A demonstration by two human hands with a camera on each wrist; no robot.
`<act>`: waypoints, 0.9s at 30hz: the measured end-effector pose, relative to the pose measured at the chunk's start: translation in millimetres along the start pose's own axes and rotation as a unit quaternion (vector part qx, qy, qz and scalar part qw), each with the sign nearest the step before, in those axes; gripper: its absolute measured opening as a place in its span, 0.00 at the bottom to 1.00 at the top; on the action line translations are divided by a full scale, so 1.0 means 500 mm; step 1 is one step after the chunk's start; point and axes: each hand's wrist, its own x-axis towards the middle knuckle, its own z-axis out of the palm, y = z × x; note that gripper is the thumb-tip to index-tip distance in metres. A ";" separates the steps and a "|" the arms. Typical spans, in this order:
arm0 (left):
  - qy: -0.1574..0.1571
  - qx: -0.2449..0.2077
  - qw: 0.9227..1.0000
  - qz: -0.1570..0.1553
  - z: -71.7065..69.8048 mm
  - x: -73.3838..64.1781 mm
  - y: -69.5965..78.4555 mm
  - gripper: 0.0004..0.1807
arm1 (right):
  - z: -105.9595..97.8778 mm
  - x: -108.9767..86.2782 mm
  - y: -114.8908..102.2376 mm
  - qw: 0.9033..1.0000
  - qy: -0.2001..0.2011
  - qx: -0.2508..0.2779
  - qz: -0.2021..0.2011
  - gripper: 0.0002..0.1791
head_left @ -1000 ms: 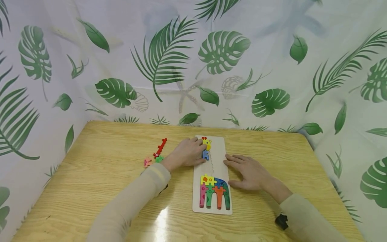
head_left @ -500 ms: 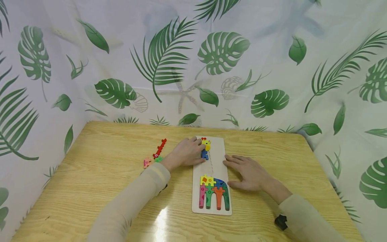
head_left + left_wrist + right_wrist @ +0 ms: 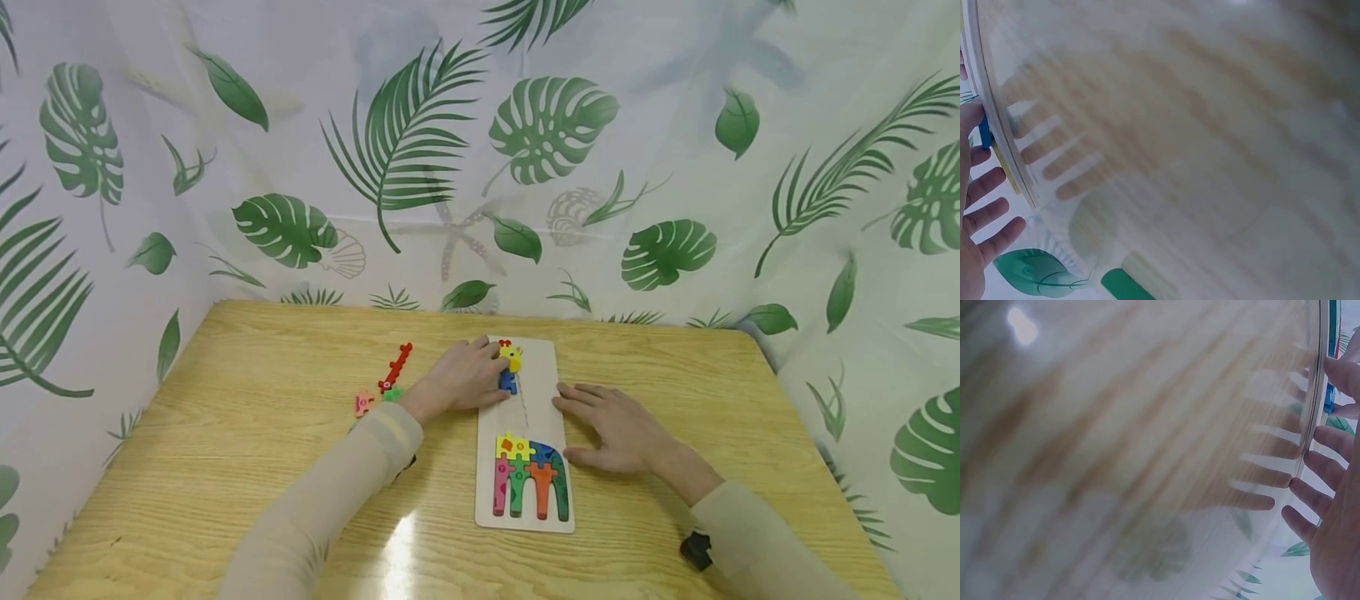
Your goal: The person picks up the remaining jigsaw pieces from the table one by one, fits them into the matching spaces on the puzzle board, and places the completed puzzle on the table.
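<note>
Blue pc (image 3: 508,382) partly hidden by L hand (image 3: 461,377), pinched btwn thumb & fingers; green pc (image 3: 393,392) part-covered by L sleeve (image 3: 352,467). R hand (image 3: 615,427) at board's (image 3: 540,400) right side, fingers loosely spread, holding nothing. Board's far end nr counter's (image 3: 720,375) back edge; room from R hand to right edge. Blue pc, notched low end, on board just below yellow head (image 3: 512,357).

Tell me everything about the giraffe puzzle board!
The board is a pale, flat, long rectangle with rounded corners, maybe wood. It lies on the table. A thin wavy line shows on its middle. A yellow giraffe head and a blue piece are near its far end, joined colourful pieces at its near end. The left hand reaches over its left edge; the right hand rests at its right edge.
</note>
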 end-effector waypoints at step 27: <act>0.004 -0.007 1.000 0.003 -0.010 -0.005 -0.002 0.30 | 0.002 -0.001 0.005 1.000 0.006 0.005 -0.007 0.44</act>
